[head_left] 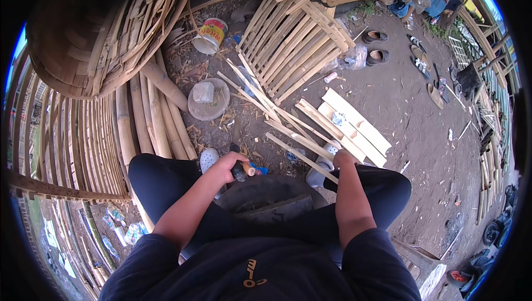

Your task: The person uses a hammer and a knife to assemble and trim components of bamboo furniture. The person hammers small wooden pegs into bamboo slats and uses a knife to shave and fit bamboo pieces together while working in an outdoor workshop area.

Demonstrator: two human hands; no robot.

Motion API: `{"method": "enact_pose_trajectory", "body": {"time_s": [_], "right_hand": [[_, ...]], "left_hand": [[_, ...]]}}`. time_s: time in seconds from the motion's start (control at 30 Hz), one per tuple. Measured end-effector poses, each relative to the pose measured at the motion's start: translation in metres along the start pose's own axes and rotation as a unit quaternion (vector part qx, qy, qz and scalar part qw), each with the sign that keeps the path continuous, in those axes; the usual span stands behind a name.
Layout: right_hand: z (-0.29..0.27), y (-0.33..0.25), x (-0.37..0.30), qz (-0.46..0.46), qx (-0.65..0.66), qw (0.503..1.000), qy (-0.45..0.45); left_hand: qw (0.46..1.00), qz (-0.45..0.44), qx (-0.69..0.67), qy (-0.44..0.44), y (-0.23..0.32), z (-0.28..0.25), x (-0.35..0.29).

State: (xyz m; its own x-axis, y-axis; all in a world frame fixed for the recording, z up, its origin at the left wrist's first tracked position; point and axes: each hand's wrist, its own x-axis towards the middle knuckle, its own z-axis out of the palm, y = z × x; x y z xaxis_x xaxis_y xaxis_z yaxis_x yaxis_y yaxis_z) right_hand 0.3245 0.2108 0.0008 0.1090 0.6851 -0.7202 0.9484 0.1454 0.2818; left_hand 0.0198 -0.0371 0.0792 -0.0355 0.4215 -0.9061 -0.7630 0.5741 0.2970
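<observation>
Head view: left hand [226, 167] clutched a wooden-handled tool [251, 170], while right hand [345, 160] was right by a bamboo strip [305, 141], grip hidden, couldn't tell!

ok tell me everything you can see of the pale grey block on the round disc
The pale grey block is small and roughly squared, with a flattish top and slightly uneven edges. It looks like stone or concrete, though I cannot tell which. It sits on the dull grey-brown round disc, which lies on the dark dirt ground ahead of the person, left of centre. Nothing besides the disc appears to touch it.
</observation>
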Motion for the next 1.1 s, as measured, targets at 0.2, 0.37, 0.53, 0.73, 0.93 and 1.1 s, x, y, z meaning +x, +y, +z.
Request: {"method": "enact_pose_trajectory", "body": {"time_s": [0.2, 0.37, 0.53, 0.73, 0.93, 1.1], "right_hand": [[-0.071, -0.022, -0.063, -0.164, -0.012, 0.981, 0.103], [-0.109, -0.052, -0.157, -0.222, -0.013, 0.933, 0.282], [-0.097, -0.07, -0.202, -0.318, 0.003, 0.859, 0.401], [-0.099, -0.083, -0.243, -0.381, 0.033, 0.843, 0.378], [-0.057, -0.116, -0.251, -0.418, 0.047, 0.813, 0.402], [-0.04, -0.128, -0.26, -0.434, 0.05, 0.827, 0.354]], "left_hand": [[0.999, 0.021, -0.034, -0.019, 0.008, -0.011, 0.0], [0.998, 0.029, -0.041, -0.037, 0.009, -0.003, -0.008], [0.998, 0.001, -0.03, -0.053, 0.006, 0.009, -0.023], [0.995, 0.029, -0.081, -0.057, -0.001, 0.017, -0.036], [0.994, 0.016, -0.061, -0.085, -0.016, 0.009, -0.01], [0.994, -0.01, -0.058, -0.095, -0.022, 0.018, -0.02]]}}
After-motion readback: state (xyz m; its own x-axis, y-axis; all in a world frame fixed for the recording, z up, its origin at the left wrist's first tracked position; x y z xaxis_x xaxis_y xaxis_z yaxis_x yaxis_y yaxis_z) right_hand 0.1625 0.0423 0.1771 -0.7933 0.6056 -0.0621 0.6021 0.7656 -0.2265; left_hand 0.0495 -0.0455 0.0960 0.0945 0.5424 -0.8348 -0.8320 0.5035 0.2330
